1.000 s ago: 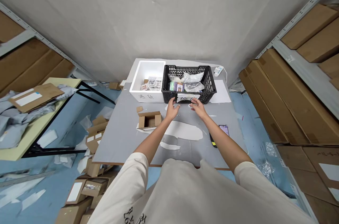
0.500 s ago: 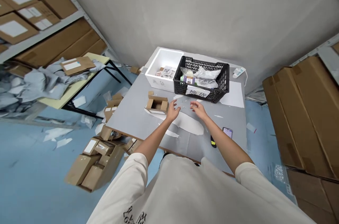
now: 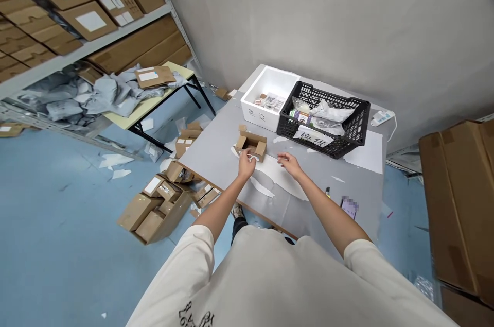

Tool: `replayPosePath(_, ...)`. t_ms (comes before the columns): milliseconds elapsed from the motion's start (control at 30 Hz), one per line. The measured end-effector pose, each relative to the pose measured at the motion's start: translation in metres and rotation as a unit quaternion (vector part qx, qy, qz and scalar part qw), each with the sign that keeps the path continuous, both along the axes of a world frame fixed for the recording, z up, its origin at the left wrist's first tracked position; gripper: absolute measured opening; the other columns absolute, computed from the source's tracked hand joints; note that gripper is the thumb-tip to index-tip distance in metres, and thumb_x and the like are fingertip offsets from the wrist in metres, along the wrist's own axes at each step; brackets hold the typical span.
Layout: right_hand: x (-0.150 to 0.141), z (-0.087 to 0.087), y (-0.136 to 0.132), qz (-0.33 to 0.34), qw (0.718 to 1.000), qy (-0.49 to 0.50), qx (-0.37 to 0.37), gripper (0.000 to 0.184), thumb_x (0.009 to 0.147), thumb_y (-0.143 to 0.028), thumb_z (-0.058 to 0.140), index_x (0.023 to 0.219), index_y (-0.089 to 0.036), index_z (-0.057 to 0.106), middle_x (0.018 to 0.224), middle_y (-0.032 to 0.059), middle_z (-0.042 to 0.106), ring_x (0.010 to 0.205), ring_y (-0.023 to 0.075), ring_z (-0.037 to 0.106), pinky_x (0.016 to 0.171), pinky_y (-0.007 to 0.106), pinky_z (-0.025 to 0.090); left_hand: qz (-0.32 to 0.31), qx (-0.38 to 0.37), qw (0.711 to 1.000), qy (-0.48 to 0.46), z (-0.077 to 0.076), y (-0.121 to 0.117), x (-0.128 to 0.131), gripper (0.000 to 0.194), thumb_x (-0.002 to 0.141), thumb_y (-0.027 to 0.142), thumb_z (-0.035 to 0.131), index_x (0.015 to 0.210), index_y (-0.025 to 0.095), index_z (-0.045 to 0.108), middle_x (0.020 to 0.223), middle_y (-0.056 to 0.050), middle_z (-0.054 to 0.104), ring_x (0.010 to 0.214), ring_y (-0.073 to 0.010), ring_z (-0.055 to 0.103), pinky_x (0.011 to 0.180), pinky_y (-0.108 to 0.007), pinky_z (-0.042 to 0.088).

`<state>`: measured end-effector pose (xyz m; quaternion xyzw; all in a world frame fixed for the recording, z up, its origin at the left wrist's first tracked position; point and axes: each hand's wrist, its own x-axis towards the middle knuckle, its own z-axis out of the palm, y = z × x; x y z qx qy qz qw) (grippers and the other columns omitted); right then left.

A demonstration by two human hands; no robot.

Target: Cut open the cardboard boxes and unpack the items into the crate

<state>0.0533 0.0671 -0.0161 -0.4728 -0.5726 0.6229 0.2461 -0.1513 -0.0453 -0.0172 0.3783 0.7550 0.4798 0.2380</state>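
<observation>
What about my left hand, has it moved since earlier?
Yes: your left hand moved left, away from the black crate, toward the open cardboard box.

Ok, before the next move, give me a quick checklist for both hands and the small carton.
1. Small carton open on top: ok.
2. Left hand touching the carton: cannot tell; it overlaps the front.
3. Right hand free: ok, nothing seen in it.
4. Carton apart from black crate: ok.
5. No scraps near the hands: not ok; white paper-like pieces lie there.
</observation>
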Motion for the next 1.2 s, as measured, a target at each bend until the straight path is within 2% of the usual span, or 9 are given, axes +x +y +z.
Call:
replayPosePath(133,-0.036,-0.005,-0.006,0.007,1.0,-0.021,0.01,0.038,0.068,-0.033,0.074,0.104,-0.021,0.069,0.113,0.0083,0.072,0.088,0.0191,0.067,0.086,0.04,0.056,0.026,-0.02,0.999,0.034,-0.001,-0.01,-0.042,0.047,0.081,0.015,0.058,0.127,0.022,0.054,0.124,-0.012,0.055,0.113,-0.0259,0.057,0.106,-0.044,0.044)
replayPosePath(267,-0.08,-0.014,-0.01,-0.032,0.998,-0.052,0.001,0.061,0.059,-0.03,0.082,0.117,-0.022,0.065,0.129,0.0122,0.066,0.104,0.0241,0.066,0.095,0.043,0.054,0.053,-0.055,0.996,0.054,-0.014,-0.007,-0.095,0.057,0.076,0.015,0.066,0.13,0.023,0.051,0.132,-0.014,0.051,0.13,-0.0322,0.047,0.113,-0.05,0.035)
replayPosePath(367,-0.109,-0.024,-0.012,-0.073,0.995,-0.073,-0.016,0.072,0.056,-0.029,0.084,0.124,-0.024,0.06,0.133,0.0133,0.062,0.115,0.0281,0.062,0.099,0.045,0.052,0.007,-0.077,0.997,0.011,-0.031,0.004,-0.133,0.058,0.075,0.016,0.069,0.129,0.023,0.049,0.136,-0.015,0.05,0.132,-0.0315,0.048,0.112,-0.048,0.037)
replayPosePath(500,-0.14,-0.032,-0.014,-0.133,0.988,-0.08,-0.006,0.054,0.062,-0.033,0.077,0.113,-0.025,0.059,0.121,0.01,0.065,0.114,0.0263,0.061,0.102,0.044,0.049,-0.085,-0.091,0.99,-0.062,-0.053,0.021,-0.165,0.048,0.079,0.021,0.07,0.123,0.023,0.051,0.133,-0.013,0.056,0.127,-0.0274,0.055,0.107,-0.042,0.042)
replayPosePath(633,-0.158,-0.032,-0.018,-0.172,0.98,-0.095,-0.022,0.052,0.068,-0.04,0.072,0.115,-0.023,0.056,0.114,0.0089,0.066,0.101,0.0234,0.065,0.097,0.043,0.052,-0.119,-0.116,0.979,-0.117,-0.063,0.034,-0.177,0.054,0.086,0.031,0.068,0.134,0.023,0.044,0.131,-0.013,0.061,0.121,-0.0254,0.06,0.1,-0.039,0.045)
replayPosePath(767,-0.166,-0.034,-0.019,-0.178,0.976,-0.126,-0.022,0.064,0.066,-0.043,0.073,0.123,-0.023,0.054,0.118,0.0093,0.065,0.095,0.0227,0.067,0.093,0.042,0.054,-0.104,-0.163,0.978,-0.08,-0.063,0.041,-0.181,0.059,0.084,0.034,0.071,0.136,0.022,0.045,0.128,-0.014,0.062,0.116,-0.0276,0.063,0.098,-0.041,0.045)
replayPosePath(867,-0.169,-0.04,-0.019,-0.162,0.976,-0.146,-0.002,0.067,0.064,-0.039,0.073,0.126,-0.024,0.053,0.123,0.0095,0.063,0.096,0.022,0.066,0.094,0.042,0.053,-0.087,-0.164,0.981,-0.053,-0.06,0.039,-0.182,0.054,0.083,0.028,0.071,0.132,0.022,0.049,0.126,-0.014,0.061,0.116,-0.0286,0.062,0.101,-0.042,0.044)
replayPosePath(1067,-0.181,-0.05,-0.019,-0.128,0.983,-0.117,0.055,0.052,0.068,-0.04,0.069,0.115,-0.025,0.049,0.12,0.0077,0.064,0.099,0.0214,0.067,0.093,0.04,0.053,-0.039,-0.116,0.992,-0.022,-0.05,0.016,-0.189,0.045,0.085,0.02,0.067,0.125,0.025,0.047,0.119,-0.009,0.061,0.109,-0.0245,0.063,0.094,-0.038,0.046)
replayPosePath(1200,-0.202,-0.048,-0.026,-0.072,0.989,-0.079,0.107,0.035,0.074,-0.04,0.065,0.101,-0.025,0.05,0.109,0.0055,0.067,0.096,0.0226,0.068,0.094,0.042,0.052,0.04,-0.101,0.993,0.044,-0.043,-0.014,-0.202,0.021,0.088,0.021,0.063,0.104,0.024,0.051,0.107,-0.004,0.061,0.098,-0.0207,0.063,0.09,-0.035,0.047)
